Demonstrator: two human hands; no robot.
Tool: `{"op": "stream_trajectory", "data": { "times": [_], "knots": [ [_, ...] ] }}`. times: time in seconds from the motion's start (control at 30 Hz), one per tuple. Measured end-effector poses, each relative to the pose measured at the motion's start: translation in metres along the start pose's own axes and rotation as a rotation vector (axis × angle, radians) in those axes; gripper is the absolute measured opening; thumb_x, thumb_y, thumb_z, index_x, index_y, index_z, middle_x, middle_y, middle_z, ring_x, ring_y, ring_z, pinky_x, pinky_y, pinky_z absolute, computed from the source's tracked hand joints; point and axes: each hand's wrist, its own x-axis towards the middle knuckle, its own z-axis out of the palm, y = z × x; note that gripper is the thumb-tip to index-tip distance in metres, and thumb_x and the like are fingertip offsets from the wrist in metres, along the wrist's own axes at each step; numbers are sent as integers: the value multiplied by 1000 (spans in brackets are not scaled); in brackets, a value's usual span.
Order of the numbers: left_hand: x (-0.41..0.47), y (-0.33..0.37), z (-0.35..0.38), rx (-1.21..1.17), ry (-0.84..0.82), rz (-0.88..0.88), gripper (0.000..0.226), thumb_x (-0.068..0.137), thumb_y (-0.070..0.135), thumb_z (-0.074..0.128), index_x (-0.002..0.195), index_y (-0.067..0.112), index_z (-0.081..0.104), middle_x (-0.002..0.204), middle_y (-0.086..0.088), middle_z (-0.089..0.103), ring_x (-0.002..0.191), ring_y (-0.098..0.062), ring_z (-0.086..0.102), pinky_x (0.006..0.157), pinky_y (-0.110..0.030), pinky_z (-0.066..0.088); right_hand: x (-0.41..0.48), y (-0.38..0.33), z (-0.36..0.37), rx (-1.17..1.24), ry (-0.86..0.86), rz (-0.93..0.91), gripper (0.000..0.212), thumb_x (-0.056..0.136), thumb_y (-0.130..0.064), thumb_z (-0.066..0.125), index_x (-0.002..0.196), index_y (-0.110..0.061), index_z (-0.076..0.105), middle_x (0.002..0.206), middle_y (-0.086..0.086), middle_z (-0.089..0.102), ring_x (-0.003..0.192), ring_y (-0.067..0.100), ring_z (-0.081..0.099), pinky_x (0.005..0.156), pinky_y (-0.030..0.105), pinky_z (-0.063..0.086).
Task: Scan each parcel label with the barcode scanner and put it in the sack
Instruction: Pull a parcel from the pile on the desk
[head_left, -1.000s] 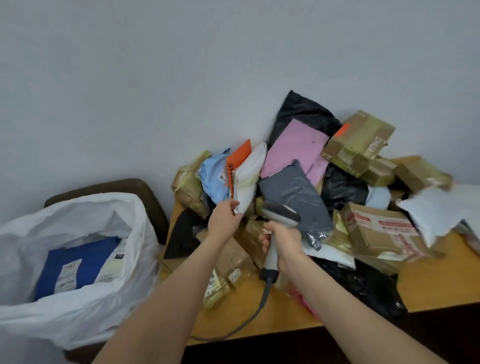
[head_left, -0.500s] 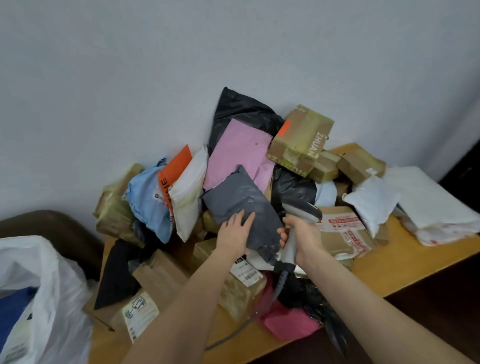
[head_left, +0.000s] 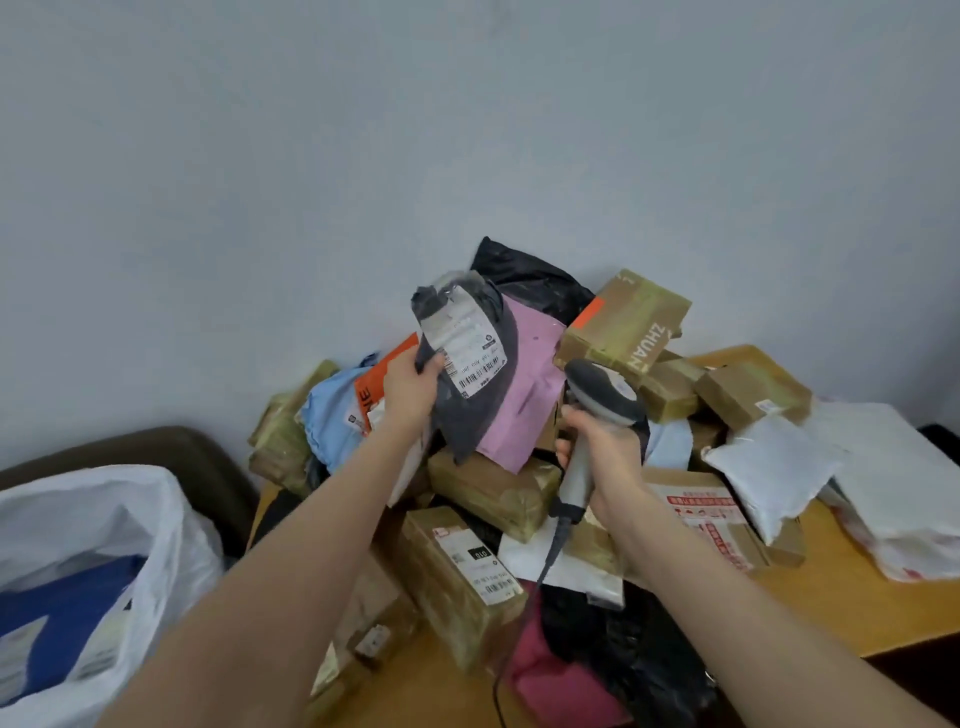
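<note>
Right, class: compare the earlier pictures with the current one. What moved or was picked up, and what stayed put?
The left hand took hold of the grey mailer and lifted it off the pile, turning its label towards the camera. The right hand keeps gripping the barcode scanner, now raised beside the mailer. The pile, the table and the sack stayed put.

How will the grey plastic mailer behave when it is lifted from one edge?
Probably floppy: the grey mailer sags and creases below the left hand pinching its edge. Likely light, since one hand holds it up by that edge alone. Its film looks smooth, so it may slip. Its curved label may need flattening for the barcode scanner.
</note>
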Motion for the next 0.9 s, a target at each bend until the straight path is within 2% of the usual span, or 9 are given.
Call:
{"op": "stream_trajectory", "data": {
  "times": [0.13,0.23,0.33,0.43,0.5,0.6,0.7,0.77,0.9],
  "knots": [
    [-7,29,-33,-165,-203,-212,22,97,11,54,117,5,61,119,-13,65,100,-23,63,90,-36,52,-6,-13,9,-20,-39,-58,10,82,-4,72,80,-6,63,63,7,62,50,13,56,49,22,49],
    [-21,40,-52,-194,-302,-250,28,97,11,54,124,3,59,117,-12,65,99,-22,64,85,-30,53,-11,-16,19,-2,-99,-35,13,81,-3,74,79,-7,62,62,5,63,46,9,57,47,19,50],
    [-35,52,-63,-165,-233,-197,28,95,9,56,122,2,60,110,-11,68,85,-15,67,74,-22,55,-17,-11,30,-62,-158,-13,17,80,0,74,74,-8,60,60,5,60,42,8,53,46,20,48],
    [-48,58,-78,-290,-174,-203,29,93,8,60,121,2,60,95,-4,70,70,-7,70,61,-19,55,-22,0,41,-106,-117,-7,21,79,4,71,67,-7,58,58,7,58,47,11,51,50,23,47],
    [-58,55,-89,-326,-257,-267,26,91,14,63,117,15,61,94,4,72,78,-8,71,65,-22,56,-23,6,46,-94,-50,-7,19,78,4,71,67,-6,58,59,8,58,48,13,52,51,24,47],
    [-75,37,-94,-138,-325,-314,35,86,18,70,117,26,57,104,10,68,92,-7,65,71,-24,54,-21,11,52,-80,-1,-8,21,77,5,70,66,-6,57,58,9,57,47,14,52,49,24,46],
    [-80,22,-86,-151,-152,-238,41,82,8,73,120,12,60,107,0,67,83,-4,63,62,-14,53,-19,17,52,-83,-18,-2,23,79,5,68,63,-7,56,56,8,56,44,11,51,47,21,46],
    [-79,17,-83,-135,-64,-201,39,82,3,72,120,3,61,103,-3,66,79,-2,62,59,-10,52,-20,23,49,-90,-44,14,14,81,0,69,71,-6,61,59,7,61,50,13,56,55,23,50],
    [-71,5,-84,-62,16,-180,34,85,4,70,118,0,63,108,-9,67,85,-13,64,65,-15,52,-33,28,39,-126,-98,6,10,83,-12,74,89,-7,67,69,7,68,60,18,65,66,33,56]
  ]
}}
